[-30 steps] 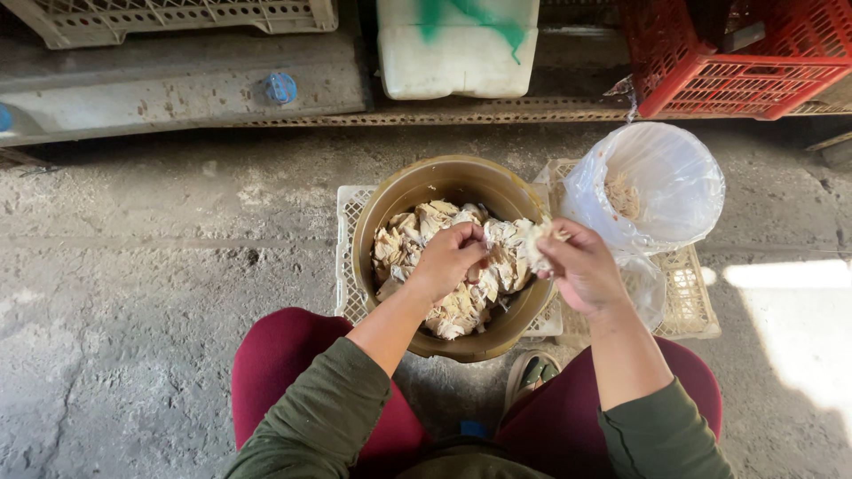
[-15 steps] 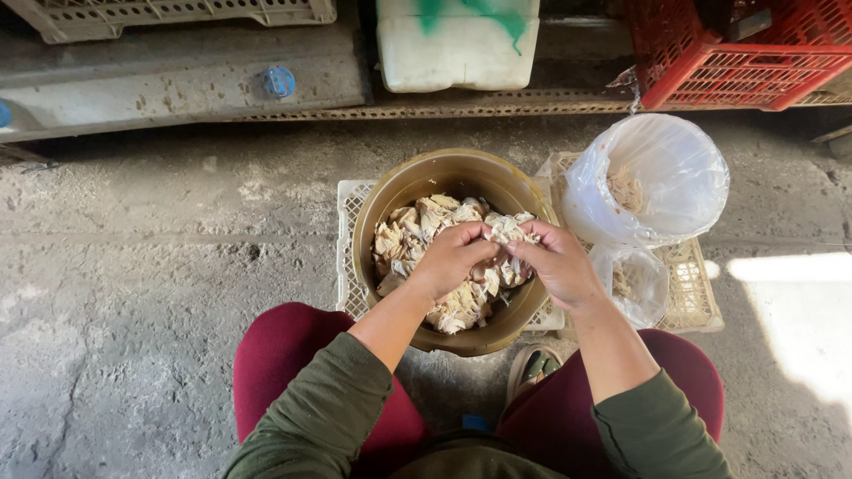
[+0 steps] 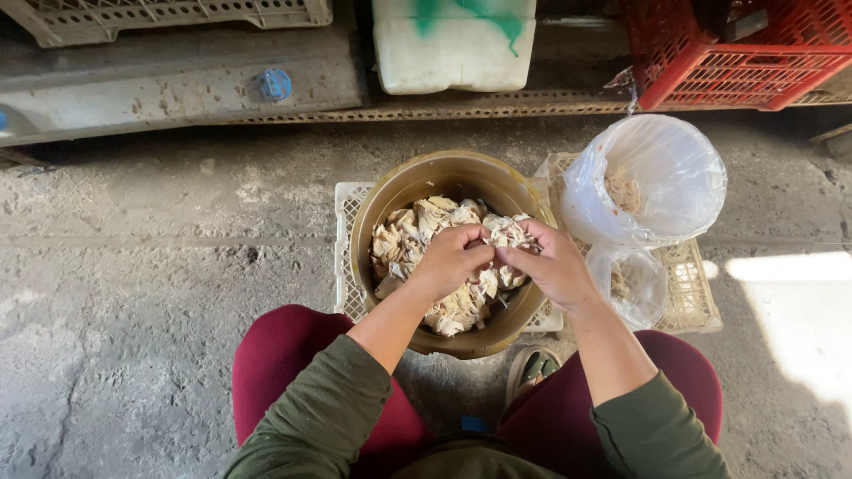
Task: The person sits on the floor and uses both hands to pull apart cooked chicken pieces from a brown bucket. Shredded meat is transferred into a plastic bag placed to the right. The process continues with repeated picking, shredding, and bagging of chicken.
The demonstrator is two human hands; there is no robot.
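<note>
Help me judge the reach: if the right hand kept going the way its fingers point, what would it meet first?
The right hand points left toward the left hand; their fingers already look close or touching over the pale pieces, so probably that hand.

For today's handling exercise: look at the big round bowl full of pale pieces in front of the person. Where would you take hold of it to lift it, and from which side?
Probably grip the brown bowl by its rim, one hand on the left edge and one on the right. The rim is bare and round there, while the left hand and right hand crowd the middle over the pale pieces, and the bag-lined bucket sits close on the right.

clear bag (image 3: 652,173) right of bowl (image 3: 399,191)
</note>
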